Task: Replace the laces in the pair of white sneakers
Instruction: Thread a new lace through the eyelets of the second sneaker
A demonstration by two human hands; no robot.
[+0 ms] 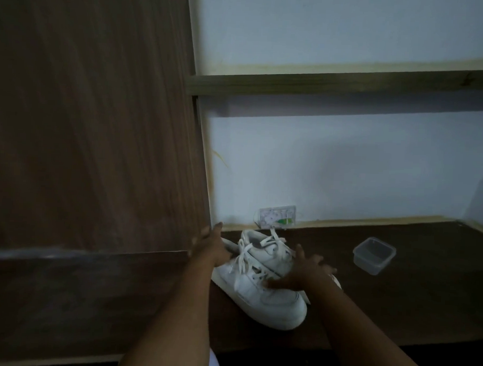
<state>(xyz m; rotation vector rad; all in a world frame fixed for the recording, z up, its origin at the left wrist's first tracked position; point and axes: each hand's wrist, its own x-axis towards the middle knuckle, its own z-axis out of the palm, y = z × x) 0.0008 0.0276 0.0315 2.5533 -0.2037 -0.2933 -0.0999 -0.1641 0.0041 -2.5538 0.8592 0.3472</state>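
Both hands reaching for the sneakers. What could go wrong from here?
1. The near sneaker sits close to the desk edge; a nudge from the right hand might tip it off.
2. Loose laces could snag as the left hand lifts.
3. Dim light may hide the eyelets.

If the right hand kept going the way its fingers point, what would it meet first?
Probably the clear plastic tub; the right hand already rests on the sneakers, fingers spread toward it. Depth is uncertain.

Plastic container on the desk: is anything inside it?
The clear plastic container stands lidless on the dark desk, right of the sneakers. It looks empty; the dim light could hide something small or clear on its bottom.
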